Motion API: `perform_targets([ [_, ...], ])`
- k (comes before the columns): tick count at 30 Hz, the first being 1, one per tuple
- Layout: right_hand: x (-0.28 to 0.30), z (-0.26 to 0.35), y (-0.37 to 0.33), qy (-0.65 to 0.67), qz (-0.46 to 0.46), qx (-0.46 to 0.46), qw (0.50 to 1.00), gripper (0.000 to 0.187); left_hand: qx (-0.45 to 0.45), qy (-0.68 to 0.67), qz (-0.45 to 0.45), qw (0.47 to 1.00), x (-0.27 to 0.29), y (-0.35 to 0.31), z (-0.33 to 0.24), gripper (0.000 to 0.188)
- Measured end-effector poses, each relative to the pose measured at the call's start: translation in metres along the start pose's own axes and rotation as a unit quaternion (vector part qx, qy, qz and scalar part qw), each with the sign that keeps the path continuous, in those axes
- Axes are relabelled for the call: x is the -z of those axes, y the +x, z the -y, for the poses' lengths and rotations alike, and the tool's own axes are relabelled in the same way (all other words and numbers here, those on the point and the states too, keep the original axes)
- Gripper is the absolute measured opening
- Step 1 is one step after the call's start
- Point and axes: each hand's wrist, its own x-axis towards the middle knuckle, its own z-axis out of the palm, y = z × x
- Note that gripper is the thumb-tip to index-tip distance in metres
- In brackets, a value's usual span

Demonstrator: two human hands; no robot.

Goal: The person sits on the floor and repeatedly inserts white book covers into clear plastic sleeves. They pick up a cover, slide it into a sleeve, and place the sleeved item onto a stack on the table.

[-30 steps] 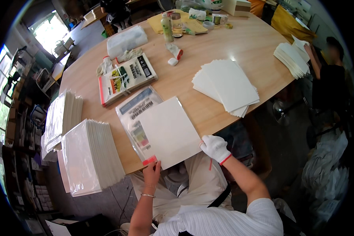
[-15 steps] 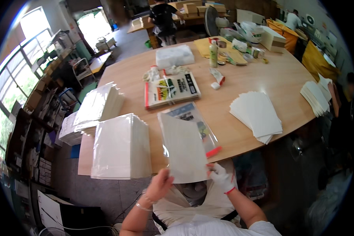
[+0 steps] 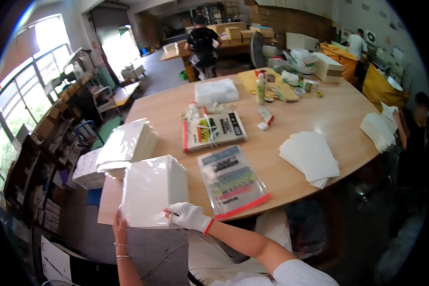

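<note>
On the front left of the table, a white sheet in a clear plastic sleeve lies flat on top of a tall stack of the same sleeved sheets. My bare left hand, with bracelets at the wrist, grips the sheet's left edge near its front corner. My right hand, in a white glove with a red cuff, reaches across and pinches the front right corner. Right of this stack, a pile of printed clear bags with a red edge strip lies at the table's front.
Another sleeved stack stands behind. Farther back lie a printed packet bundle, a white wrapped block and a bottle. Fanned white sheets lie at right. A person handles sheets at the right edge.
Both hands have carried the sleeved sheet left, from over the printed bags onto the tall stack. The printed bags are now uncovered. The view has tilted up somewhat.
</note>
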Motion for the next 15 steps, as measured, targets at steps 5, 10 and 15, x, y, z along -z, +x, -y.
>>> perform_targets([
  [5,0.075,-0.074,-0.086,-0.089,-0.122,0.012,0.988,0.022,-0.147,0.088,-0.280,0.945,-0.018,-0.038,-0.048,0.047],
  [10,0.218,-0.117,-0.223,-0.515,-0.220,-0.106,0.822,0.010,-0.285,0.064,-0.156,0.943,-0.065,-0.104,-0.049,0.029],
  [15,0.288,-0.155,-0.265,-0.589,-0.255,-0.282,0.713,0.023,-0.268,0.062,0.201,0.940,-0.212,-0.113,-0.133,0.010],
])
